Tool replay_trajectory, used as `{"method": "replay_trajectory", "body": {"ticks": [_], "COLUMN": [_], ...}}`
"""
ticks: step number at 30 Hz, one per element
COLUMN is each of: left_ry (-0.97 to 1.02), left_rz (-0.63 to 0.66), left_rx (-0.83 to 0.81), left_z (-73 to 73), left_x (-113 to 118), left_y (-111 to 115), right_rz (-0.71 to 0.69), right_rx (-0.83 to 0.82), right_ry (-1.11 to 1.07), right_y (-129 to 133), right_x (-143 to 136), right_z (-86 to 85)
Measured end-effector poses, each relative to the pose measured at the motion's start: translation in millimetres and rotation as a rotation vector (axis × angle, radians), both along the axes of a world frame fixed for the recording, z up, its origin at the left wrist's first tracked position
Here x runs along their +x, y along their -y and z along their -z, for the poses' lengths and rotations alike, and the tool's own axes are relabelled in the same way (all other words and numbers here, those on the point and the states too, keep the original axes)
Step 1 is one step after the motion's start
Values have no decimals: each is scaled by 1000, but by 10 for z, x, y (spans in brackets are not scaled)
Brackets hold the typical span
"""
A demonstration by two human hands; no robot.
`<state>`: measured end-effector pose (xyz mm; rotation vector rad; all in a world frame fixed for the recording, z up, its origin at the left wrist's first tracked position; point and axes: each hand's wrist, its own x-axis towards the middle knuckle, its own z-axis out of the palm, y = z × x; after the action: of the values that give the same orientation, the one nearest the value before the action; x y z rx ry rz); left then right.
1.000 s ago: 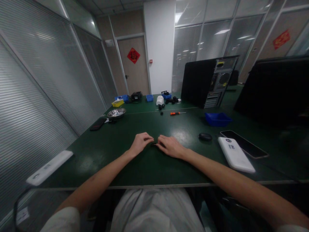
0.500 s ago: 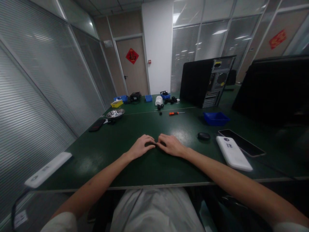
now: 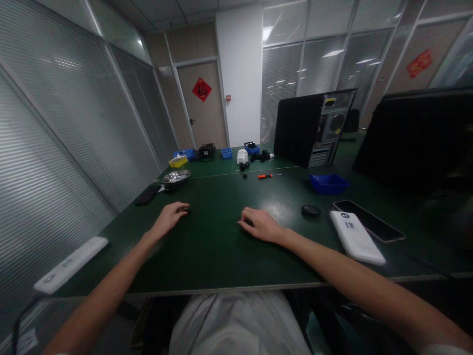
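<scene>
My left hand (image 3: pixel 170 218) is over the left half of the green table (image 3: pixel 212 246), its fingers curled toward the thumb. Something small and dark shows at its fingertips, too blurred to name. My right hand (image 3: pixel 260 224) rests near the middle of the table, thumb and fingers pinched together. A tiny pale tip sticks out to the left of that pinch; its kind cannot be made out. Beyond the hands lies an orange-handled screwdriver (image 3: pixel 265 176). A metal bowl (image 3: pixel 176 177) holding small pieces stands ahead of my left hand.
Right of my right hand are a black mouse (image 3: pixel 311 211), a white power bank (image 3: pixel 356 237), a phone (image 3: pixel 369 221) and a blue tray (image 3: pixel 329 184). A computer case (image 3: pixel 299 130) stands behind. Another white power bank (image 3: pixel 70 265) sits at the left edge, a dark phone (image 3: pixel 148 195) farther up.
My hands were together at the middle of the table. The left one has moved away to the left; the right one has stayed nearly in place, its pale tip now exposed.
</scene>
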<state>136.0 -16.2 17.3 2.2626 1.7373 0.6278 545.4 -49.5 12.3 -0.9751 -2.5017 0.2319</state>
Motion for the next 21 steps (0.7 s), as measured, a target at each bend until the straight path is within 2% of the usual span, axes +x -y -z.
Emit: {"method": "replay_trajectory", "body": {"ticks": [2, 4, 5, 7, 10, 21], "left_ry": [-81, -167, -204, -277, -344, -477], "left_rz": [-203, -358, -425, -520, -568, -599], "left_rx": [28, 64, 89, 125, 158, 153], "left_z": [9, 43, 66, 113, 156, 151], "left_x": [-642, -1189, -1399, -1666, -1758, -1606], "left_y": [-10, 29, 58, 114, 151, 181], "right_rz": [-2, -6, -6, -2, -1, -10], "right_rx": [5, 6, 4, 0, -6, -19], "right_ry": [3, 5, 6, 5, 7, 4], "right_y": [-6, -11, -12, -14, -9, 7], "right_x": [-5, -9, -10, -11, -12, -4], "right_z": [9, 16, 19, 23, 19, -20]}}
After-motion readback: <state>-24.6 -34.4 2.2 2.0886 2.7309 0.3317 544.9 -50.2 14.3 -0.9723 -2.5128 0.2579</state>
